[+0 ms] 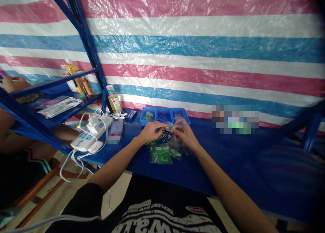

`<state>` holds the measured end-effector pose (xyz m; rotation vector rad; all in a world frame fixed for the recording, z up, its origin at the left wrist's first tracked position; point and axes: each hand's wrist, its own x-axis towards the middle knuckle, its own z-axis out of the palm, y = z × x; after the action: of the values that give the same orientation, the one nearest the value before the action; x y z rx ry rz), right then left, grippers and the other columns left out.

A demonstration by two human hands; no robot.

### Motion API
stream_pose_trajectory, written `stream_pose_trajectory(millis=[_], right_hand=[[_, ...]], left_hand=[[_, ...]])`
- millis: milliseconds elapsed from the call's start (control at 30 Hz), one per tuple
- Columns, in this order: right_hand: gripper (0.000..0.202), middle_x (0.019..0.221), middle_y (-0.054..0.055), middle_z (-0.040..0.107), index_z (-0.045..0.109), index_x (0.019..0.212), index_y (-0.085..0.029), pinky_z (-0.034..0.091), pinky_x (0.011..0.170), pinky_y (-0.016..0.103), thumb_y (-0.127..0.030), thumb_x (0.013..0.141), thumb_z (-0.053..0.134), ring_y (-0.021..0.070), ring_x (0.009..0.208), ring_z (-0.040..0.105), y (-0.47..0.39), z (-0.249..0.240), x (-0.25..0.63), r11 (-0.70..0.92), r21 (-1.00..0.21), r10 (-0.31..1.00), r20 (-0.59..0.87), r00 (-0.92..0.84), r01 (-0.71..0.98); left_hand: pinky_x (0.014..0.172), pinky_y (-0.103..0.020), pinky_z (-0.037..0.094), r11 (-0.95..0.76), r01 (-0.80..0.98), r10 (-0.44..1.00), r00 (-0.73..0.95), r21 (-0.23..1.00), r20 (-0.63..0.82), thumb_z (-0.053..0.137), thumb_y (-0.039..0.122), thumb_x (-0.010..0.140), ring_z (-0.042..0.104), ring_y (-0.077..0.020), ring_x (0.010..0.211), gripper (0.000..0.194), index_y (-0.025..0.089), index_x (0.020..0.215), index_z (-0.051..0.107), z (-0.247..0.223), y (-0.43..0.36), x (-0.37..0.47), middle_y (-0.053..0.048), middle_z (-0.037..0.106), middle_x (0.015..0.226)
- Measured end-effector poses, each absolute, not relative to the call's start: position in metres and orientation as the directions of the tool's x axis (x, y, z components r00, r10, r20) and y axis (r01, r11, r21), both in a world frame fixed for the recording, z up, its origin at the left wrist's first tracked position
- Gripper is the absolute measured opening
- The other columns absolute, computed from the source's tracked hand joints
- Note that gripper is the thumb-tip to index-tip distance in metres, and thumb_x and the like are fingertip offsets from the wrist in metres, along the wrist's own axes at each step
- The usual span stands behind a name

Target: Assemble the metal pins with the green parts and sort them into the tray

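See bottles (72, 69) on blue shelf (71, 109) at far left. Then white power strip (87, 140) with tangled cables on left end of blue table (223, 158). Further right, yellowish bottle (114, 100) and small blue box (131, 115) near striped sheet (190, 47). Center, far side: blue three-compartment tray (164, 115), green stuff in left compartment. Left hand (151, 132) at left edge of clear bag (170, 126); can't tell pinching from just touching. Near side: green bags (161, 155), overlapping. Loose small metal parts (166, 137) between hands, clear bag above, just near of tray. Right hand (185, 133) pinching clear bag, thumb against forefinger. Far right: pixelated patch (235, 120), can't identify.
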<state>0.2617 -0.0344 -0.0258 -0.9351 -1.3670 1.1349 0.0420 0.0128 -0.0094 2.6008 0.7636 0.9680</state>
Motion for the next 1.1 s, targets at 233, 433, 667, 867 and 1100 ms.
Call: stream_pose_trajectory(millis=[233, 433, 667, 867, 1100], right_hand=[[0.029, 0.066, 0.001, 0.067, 0.063, 0.090, -0.021, 0.040, 0.048, 0.027, -0.048, 0.084, 0.069, 0.0193, 0.055, 0.066, -0.0335, -0.0215, 0.2626, 0.249, -0.967, 0.966, 0.245, -0.089, 0.045], [0.037, 0.089, 0.004, 0.073, 0.065, 0.094, -0.020, 0.043, 0.050, 0.027, -0.048, 0.074, 0.080, 0.0177, 0.059, 0.068, -0.0319, -0.0256, 0.2623, 0.250, -0.966, 0.964, 0.242, -0.109, 0.065], [0.035, 0.069, 0.000, 0.064, 0.067, 0.083, -0.021, 0.040, 0.049, 0.026, -0.054, 0.079, 0.076, 0.0147, 0.055, 0.056, -0.0299, -0.0293, 0.2648, 0.296, -0.943, 0.955, 0.286, -0.084, 0.149], [0.033, 0.069, 0.000, 0.067, 0.062, 0.086, -0.022, 0.040, 0.049, 0.027, -0.052, 0.079, 0.076, 0.0149, 0.050, 0.057, -0.0307, -0.0268, 0.2626, 0.257, -0.965, 0.962, 0.249, -0.112, 0.061], [0.034, 0.066, -0.002, 0.067, 0.062, 0.097, -0.022, 0.039, 0.048, 0.027, -0.050, 0.080, 0.076, 0.0152, 0.049, 0.057, -0.0303, -0.0264, 0.2648, 0.267, -0.963, 0.959, 0.263, -0.109, 0.023]], left_hand=[[0.079, -0.026, 0.053, -0.801, 0.384, 0.595, 0.593, 0.459, 0.543, 0.061, 0.034, 0.099, 0.071, -0.0170, 0.089, 0.023, 0.022, 0.109, 0.077, -0.0120, 0.0154, 0.0426, -0.004, 0.079, 0.104], [0.081, -0.029, 0.051, -0.834, 0.377, 0.551, 0.600, 0.403, 0.580, 0.059, 0.038, 0.100, 0.067, -0.0180, 0.087, 0.026, 0.019, 0.102, 0.078, -0.0060, 0.0142, 0.0426, -0.006, 0.077, 0.093], [0.085, -0.032, 0.051, -0.846, 0.359, 0.533, 0.576, 0.394, 0.620, 0.061, 0.035, 0.099, 0.066, -0.0188, 0.091, 0.023, 0.017, 0.096, 0.075, -0.0046, 0.0141, 0.0433, -0.007, 0.074, 0.094], [0.070, -0.024, 0.051, -0.777, 0.365, 0.626, 0.534, 0.512, 0.569, 0.064, 0.035, 0.096, 0.067, -0.0135, 0.079, 0.019, 0.018, 0.100, 0.072, -0.0089, 0.0150, 0.0430, -0.005, 0.074, 0.104], [0.079, -0.026, 0.052, -0.839, 0.332, 0.540, 0.606, 0.431, 0.584, 0.058, 0.025, 0.100, 0.068, -0.0151, 0.085, 0.020, 0.020, 0.109, 0.075, -0.0088, 0.0166, 0.0419, -0.005, 0.076, 0.103]])
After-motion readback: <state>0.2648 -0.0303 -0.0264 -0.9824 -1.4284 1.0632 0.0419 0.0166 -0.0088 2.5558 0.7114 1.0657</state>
